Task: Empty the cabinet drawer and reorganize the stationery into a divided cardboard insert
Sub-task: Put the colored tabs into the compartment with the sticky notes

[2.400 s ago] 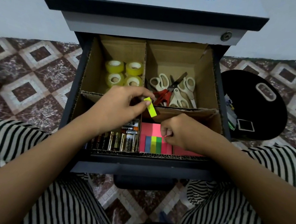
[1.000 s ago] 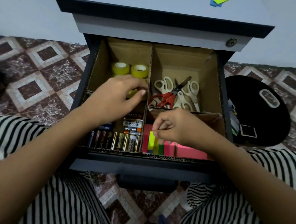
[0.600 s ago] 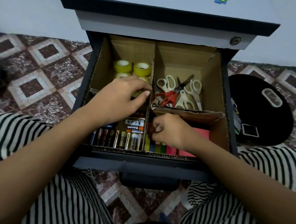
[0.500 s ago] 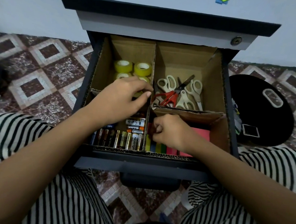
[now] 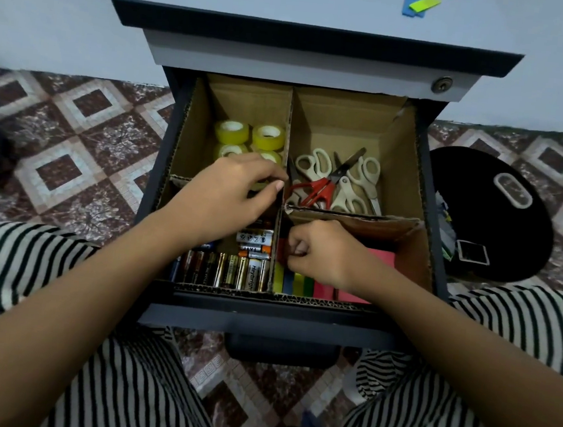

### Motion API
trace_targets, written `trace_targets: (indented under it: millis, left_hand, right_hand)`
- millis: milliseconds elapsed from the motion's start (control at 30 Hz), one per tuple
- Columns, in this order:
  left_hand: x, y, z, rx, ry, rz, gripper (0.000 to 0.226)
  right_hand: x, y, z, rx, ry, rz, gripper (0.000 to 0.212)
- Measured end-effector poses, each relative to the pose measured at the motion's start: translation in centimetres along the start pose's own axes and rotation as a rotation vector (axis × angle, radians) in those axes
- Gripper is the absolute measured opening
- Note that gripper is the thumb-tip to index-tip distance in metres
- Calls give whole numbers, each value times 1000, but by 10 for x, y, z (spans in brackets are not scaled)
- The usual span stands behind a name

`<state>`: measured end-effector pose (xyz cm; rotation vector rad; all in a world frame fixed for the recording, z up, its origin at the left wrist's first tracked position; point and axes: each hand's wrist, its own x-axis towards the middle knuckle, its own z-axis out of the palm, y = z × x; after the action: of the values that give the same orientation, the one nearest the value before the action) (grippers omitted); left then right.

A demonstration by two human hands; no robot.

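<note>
Head view: we are looking down into the open drawer (image 5: 262, 325), where the cardboard insert (image 5: 413, 257) is sitting with all four compartments filled. Our right hand (image 5: 320, 255) is reaching into the near right compartment, wrist low, knuckles up, fingers (image 5: 295, 249) curled tightly inward. Whatever they may be pinching is hidden, so we cannot tell if anything is held. Just under that grip, on our side of it, the sticky flags (image 5: 292, 279) are lying in a coloured row, with pink sticky notes (image 5: 351, 294) to its right. We are judging the flags as feather-light, limp and tacky at one end, so they are calling for a fingertip pinch at the free edge, not a full grasp. Our left hand (image 5: 230, 194) is hovering over the centre divider, fingers loosely bent and thumb close to forefinger, and we cannot tell whether it is gripping anything. Batteries (image 5: 230, 270) are lying below that hand and tape rolls (image 5: 267, 136) beyond it, while scissors (image 5: 344, 192) are lying beyond the right grip.
</note>
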<state>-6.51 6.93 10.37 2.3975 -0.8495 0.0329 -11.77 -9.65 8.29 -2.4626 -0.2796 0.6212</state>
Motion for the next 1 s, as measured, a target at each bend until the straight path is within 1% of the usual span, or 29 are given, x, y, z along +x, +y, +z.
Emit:
trace_targets:
  millis: [67,200,267,333,400,533,600,700,867,1000]
  left_hand:
    - [-1,-1,0,-6,6,-2,21]
    - [-6,-2,-3,-41,22,-25,29]
    - [-9,-3,-3,-69,22,-49,32]
    - [-10,-3,-5,-72,21,-61,27]
    - [-10,-4,-6,-64,27,-69,22]
    - [3,0,-11,-43,71,-44,18]
    - [17,7,-14,-37,95,-22,17]
    - [51,24,-21,-7,135,51,21]
    - [125,53,-30,70,213,139,25]
    - [170,65,-30,191,147,140,35]
  right_hand:
    - [-3,-1,-2,14,-1,-10,7]
    - [-12,-6,-12,71,32,-25,17]
    - [-17,-8,-20,110,47,-4,18]
    - [-23,-8,-34,163,109,0,18]
    - [-25,-7,-49,199,210,-14,18]
    - [-22,-2,-85,109,539,-57,13]
    - [-16,0,-104,88,644,-76,11]
    - [-8,-1,-136,-37,695,-37,16]
    - [8,2,-179,-182,872,-33,25]
    - [25,8,-198,-254,882,57,31]
